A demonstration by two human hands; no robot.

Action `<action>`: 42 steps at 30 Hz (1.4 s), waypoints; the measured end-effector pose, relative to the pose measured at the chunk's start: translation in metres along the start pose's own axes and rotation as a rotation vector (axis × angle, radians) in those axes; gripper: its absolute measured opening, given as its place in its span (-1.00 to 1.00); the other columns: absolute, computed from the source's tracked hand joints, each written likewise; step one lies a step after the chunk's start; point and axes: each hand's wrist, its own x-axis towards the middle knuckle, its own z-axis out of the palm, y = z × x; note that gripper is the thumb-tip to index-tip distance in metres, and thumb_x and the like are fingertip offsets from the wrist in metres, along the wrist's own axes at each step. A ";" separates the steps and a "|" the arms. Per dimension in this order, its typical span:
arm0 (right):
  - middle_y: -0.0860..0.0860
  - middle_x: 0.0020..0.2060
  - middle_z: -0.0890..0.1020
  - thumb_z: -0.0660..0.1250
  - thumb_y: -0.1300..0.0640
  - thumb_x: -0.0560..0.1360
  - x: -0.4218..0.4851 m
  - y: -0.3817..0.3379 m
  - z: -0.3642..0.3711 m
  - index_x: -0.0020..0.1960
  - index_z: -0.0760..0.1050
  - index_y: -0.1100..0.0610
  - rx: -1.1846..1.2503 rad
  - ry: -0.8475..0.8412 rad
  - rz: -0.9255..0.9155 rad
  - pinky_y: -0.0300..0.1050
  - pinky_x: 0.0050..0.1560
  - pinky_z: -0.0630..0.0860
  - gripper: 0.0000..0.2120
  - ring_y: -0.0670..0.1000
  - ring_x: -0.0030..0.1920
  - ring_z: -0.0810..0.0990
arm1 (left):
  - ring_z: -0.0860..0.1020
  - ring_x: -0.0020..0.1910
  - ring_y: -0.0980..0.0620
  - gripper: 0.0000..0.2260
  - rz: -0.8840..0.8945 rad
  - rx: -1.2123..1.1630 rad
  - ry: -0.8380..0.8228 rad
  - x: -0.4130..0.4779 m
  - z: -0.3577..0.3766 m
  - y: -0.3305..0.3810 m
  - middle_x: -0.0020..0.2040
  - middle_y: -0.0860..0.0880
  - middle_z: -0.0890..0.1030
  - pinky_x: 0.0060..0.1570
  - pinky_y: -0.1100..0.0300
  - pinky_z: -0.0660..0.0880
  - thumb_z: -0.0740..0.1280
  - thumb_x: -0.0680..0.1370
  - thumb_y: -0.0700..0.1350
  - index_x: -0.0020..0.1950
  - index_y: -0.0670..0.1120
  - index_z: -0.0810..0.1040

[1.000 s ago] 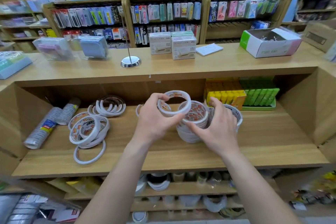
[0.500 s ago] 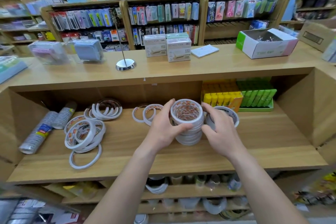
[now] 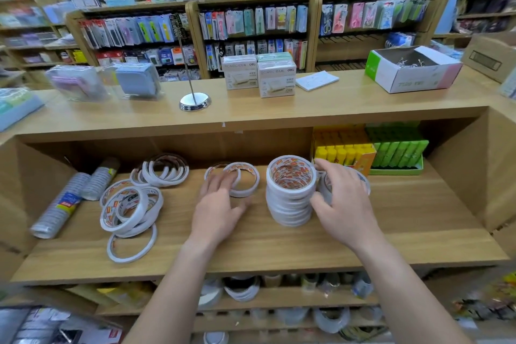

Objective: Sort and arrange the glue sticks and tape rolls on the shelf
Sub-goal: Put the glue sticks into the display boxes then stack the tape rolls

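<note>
A tall stack of white tape rolls (image 3: 290,198) stands mid-shelf. My left hand (image 3: 220,204) lies to its left, fingers stretched onto two thin tape rolls (image 3: 245,179) lying flat. My right hand (image 3: 343,204) is on the stack's right, its fingers and thumb curled round a shorter pile of tape rolls (image 3: 363,179), mostly hidden by the hand. Loose rolls (image 3: 128,209) lie heaped at the left, one thin ring (image 3: 131,246) in front of them. Yellow glue sticks (image 3: 343,152) and green glue sticks (image 3: 396,151) sit in boxes at the back right.
Wrapped sleeves of tape (image 3: 58,207) lie at the shelf's far left, more thin rolls (image 3: 164,170) behind. The wooden shelf (image 3: 418,218) has side walls and a counter top above with boxes (image 3: 276,78) and a sign stand (image 3: 194,100). Lower shelves hold more tape.
The roll my left hand held a second ago now tops the tall stack. My left hand has left the stack and moved left onto the two thin rolls.
</note>
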 end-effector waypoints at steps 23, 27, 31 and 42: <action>0.02 0.37 0.36 0.24 -0.29 0.53 -0.044 -0.087 0.131 0.41 0.39 -0.06 -0.197 -0.429 -0.099 0.06 0.39 0.33 -0.46 0.09 0.38 0.27 | 0.41 0.10 0.07 -0.76 -0.041 0.090 0.292 -0.099 -0.030 -0.082 0.01 0.13 0.53 0.08 0.10 0.50 0.49 0.47 0.08 0.09 0.07 0.60; -0.08 0.25 0.45 0.28 -0.32 0.51 -0.047 -0.082 0.141 0.29 0.49 -0.09 -0.148 -0.324 -0.132 0.00 0.34 0.35 -0.54 0.01 0.30 0.33 | 0.36 0.35 -0.04 -0.81 -0.104 0.058 0.229 -0.108 -0.029 -0.091 0.29 -0.04 0.46 0.27 0.07 0.39 0.46 0.48 0.15 -0.11 0.08 0.54; -0.09 0.24 0.49 0.44 -0.24 0.43 -0.057 -0.081 0.121 0.10 0.61 -0.07 0.027 -0.167 -0.201 -0.03 0.27 0.46 -0.66 -0.05 0.27 0.42 | 0.32 0.45 -0.04 -0.78 -0.088 -0.028 0.220 -0.112 -0.031 -0.088 0.40 -0.09 0.44 0.37 0.07 0.31 0.49 0.47 0.12 -0.18 0.07 0.49; 0.07 0.18 0.52 0.55 -0.04 0.38 -0.047 -0.018 -0.001 0.02 0.65 0.04 0.068 0.536 0.030 -0.13 0.21 0.38 -0.73 0.11 0.25 0.47 | 0.25 0.53 0.00 -0.80 -0.082 -0.169 0.167 -0.094 -0.026 -0.026 0.40 -0.11 0.51 0.39 0.21 0.14 0.53 0.44 0.07 -0.21 0.08 0.53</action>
